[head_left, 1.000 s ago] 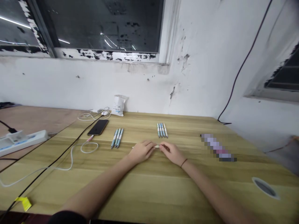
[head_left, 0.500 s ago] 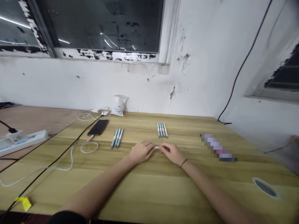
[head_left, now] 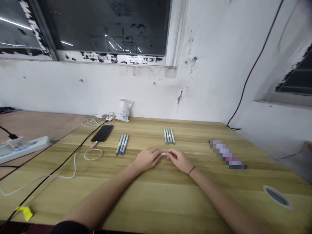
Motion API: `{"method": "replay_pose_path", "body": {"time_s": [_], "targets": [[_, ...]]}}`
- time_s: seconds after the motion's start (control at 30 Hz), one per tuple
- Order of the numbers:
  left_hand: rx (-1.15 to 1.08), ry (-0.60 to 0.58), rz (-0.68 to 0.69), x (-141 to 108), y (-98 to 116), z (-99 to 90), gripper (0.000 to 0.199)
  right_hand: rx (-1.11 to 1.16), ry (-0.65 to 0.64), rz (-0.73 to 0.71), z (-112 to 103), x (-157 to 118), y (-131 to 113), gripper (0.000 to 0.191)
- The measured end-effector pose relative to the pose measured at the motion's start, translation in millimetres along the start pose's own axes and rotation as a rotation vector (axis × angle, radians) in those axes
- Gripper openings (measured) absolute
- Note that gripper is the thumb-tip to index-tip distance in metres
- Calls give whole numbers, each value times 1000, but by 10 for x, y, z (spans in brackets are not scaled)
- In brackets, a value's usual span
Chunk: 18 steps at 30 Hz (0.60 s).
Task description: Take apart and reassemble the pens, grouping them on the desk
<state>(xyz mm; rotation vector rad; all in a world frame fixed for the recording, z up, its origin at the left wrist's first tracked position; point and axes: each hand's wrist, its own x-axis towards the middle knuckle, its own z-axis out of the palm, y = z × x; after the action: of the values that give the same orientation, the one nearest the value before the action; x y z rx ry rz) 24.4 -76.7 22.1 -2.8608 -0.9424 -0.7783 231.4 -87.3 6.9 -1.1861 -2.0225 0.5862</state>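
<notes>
Thin white pen (head_left: pixel 163 153) lies between our two hands. We hold it tight, pinched in the fingers of our left hand (head_left: pixel 147 158) and right hand (head_left: pixel 179 160), over the wooden surface (head_left: pixel 214 191).

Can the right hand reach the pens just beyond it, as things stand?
Probably yes. The right hand sits close to the pens, nothing between them on the wooden desk, though its fingers now pinch a small white item.

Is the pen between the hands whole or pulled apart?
Cannot tell: the left hand and right hand cover most of the pen; only a short white stretch shows between them.
</notes>
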Motion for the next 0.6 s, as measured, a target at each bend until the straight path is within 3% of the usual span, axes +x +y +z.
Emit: {"method": "replay_pose_path", "body": {"time_s": [0.4,0.6], "targets": [[30,-19,0,1,16,-8,29,-8,32,-35,28,-2,50,17],[35,-27,-20,-3,21,-18,30,-19,29,-46,18,-2,42,23]]}}
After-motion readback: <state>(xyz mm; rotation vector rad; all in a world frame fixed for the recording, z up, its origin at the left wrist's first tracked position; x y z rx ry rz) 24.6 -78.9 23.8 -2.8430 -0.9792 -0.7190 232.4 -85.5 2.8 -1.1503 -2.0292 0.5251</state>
